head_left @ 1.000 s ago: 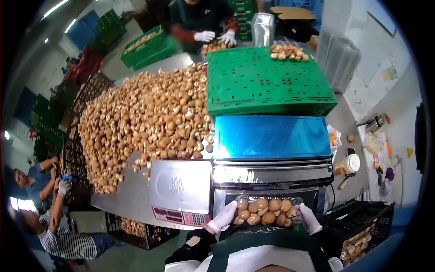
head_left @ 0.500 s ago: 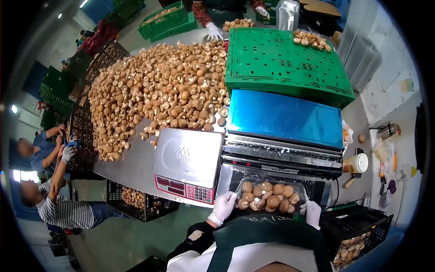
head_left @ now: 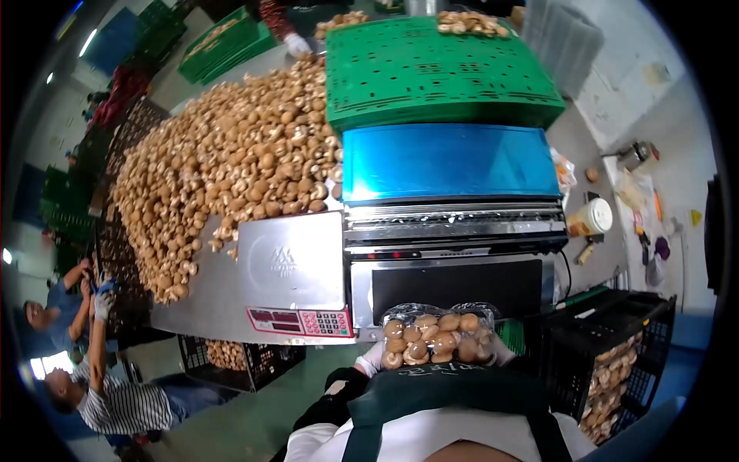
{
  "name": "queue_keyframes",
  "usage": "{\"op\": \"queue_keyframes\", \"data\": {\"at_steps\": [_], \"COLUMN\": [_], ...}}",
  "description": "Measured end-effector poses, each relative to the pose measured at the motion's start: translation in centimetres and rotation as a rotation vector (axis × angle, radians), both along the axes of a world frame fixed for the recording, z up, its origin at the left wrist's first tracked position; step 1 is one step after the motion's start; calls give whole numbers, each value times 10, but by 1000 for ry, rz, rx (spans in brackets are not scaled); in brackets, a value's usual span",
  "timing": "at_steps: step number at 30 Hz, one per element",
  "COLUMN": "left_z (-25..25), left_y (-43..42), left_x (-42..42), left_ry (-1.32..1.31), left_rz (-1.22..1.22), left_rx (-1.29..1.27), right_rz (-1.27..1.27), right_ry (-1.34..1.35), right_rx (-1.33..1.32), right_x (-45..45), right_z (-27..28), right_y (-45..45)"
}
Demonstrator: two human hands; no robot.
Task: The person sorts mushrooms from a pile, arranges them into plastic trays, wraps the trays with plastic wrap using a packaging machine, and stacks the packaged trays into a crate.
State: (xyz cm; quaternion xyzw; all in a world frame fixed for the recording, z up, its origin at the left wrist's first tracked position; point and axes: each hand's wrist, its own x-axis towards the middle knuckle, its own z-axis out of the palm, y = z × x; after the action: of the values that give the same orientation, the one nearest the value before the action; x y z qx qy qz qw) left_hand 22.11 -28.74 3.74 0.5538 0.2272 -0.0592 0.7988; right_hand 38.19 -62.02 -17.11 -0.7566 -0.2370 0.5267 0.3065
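A clear plastic pack of brown mushrooms (head_left: 440, 339) is held up close to the dark green apron, off the table's front edge. My left hand (head_left: 372, 359), in a white glove, grips its left end. At its right end, my right hand (head_left: 503, 353), also white-gloved, holds the pack, with most of its fingers hidden behind the plastic. Just beyond the pack stands a sealing machine with a blue cover (head_left: 454, 162) and a black front plate (head_left: 458, 289). A digital scale (head_left: 292, 262) with a bare steel pan is left of the machine.
A large heap of mushrooms (head_left: 231, 154) covers the left of the table. Behind the sealer sits a green crate (head_left: 439, 73) with mushrooms on top. Black crates (head_left: 608, 346) of packed mushrooms stand at right, near a tub (head_left: 591, 218). Co-workers are at left and the far side.
Both hands have drawn the mushroom pack off the sealer's front plate toward my body, tilting it up. My view has shifted to the right. The far co-worker's gloved hand now reaches to the heap's edge.
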Motion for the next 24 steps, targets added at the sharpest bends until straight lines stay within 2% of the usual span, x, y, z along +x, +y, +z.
{"op": "queue_keyframes", "data": {"at_steps": [1,3,5,6,8,9,10,11,12,14,15,16,18,20,22,24], "left_z": [14,45,69,78,93,100,106,110,139,141,142,141,138,141,145,142], "left_y": [1,4,3,2,1,-1,-3,-5,-8,-17,-22,-27,-36,-44,-53,-60], "left_x": [13,38,56,61,71,73,76,81,82,91,96,100,108,119,135,145], "left_ry": [-84,-246,-339,-370,-423,-444,-448,-458,-417,-375,-349,-331,-302,-255,-231,-219], "left_rz": [-41,-121,-187,-222,-292,-326,-358,-394,-410,-519,-572,-629,-730,-834,-928,-1002], "left_rx": [-113,-327,-471,-530,-615,-643,-663,-683,-620,-626,-612,-604,-573,-528,-453,-358], "right_rz": [42,44,-31,-89,-169,-151,-158,15,22,-469,-498,-384,-134,245,186,104], "right_ry": [-6,79,332,556,1120,1247,1149,562,412,695,785,690,193,-443,-439,-582], "right_rx": [-11,42,224,419,995,1162,1169,723,325,208,348,483,471,210,303,580], "right_x": [7,15,20,18,14,9,6,15,29,41,57,65,59,44,34,28], "right_z": [54,106,161,192,251,271,278,257,305,316,341,354,400,446,447,433], "right_y": [34,69,100,115,141,149,147,129,135,119,99,81,89,100,118,128]}}
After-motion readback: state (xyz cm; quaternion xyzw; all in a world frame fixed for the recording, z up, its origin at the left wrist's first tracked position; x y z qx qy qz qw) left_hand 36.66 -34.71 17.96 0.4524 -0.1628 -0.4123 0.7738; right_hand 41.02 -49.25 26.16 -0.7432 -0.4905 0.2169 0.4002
